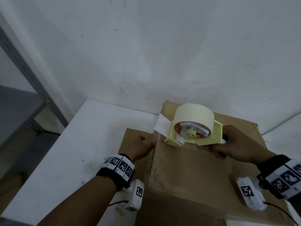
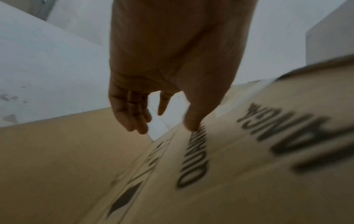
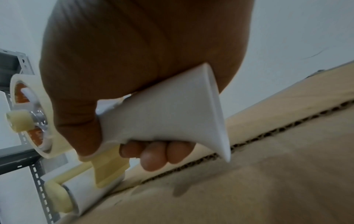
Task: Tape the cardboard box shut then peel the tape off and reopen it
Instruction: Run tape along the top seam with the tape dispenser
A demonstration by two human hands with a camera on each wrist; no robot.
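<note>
My right hand (image 1: 234, 144), at four o'clock, is curled tight round the tape dispenser (image 1: 193, 128) handle; its roller touches the cardboard box (image 1: 192, 168) top at centre. My left hand (image 1: 141, 147), fingers loose, thumb pressing the box's side at nine o'clock, holds nothing. If that bracing slips, I judge the tape could wrinkle or miss the seam.

Right hand (image 1: 234, 142) fist-curled, gripping; left hand (image 1: 143, 146) fingers relaxed, extended.

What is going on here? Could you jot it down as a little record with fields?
Surface: white table
Object: cardboard box, top flaps down
Tool: tape dispenser, its front roller resting on the box top
Right hand: grips the dispenser's white handle
Left hand: fingers relaxed, thumb touching the box's left side
Stage: taping underway
</note>
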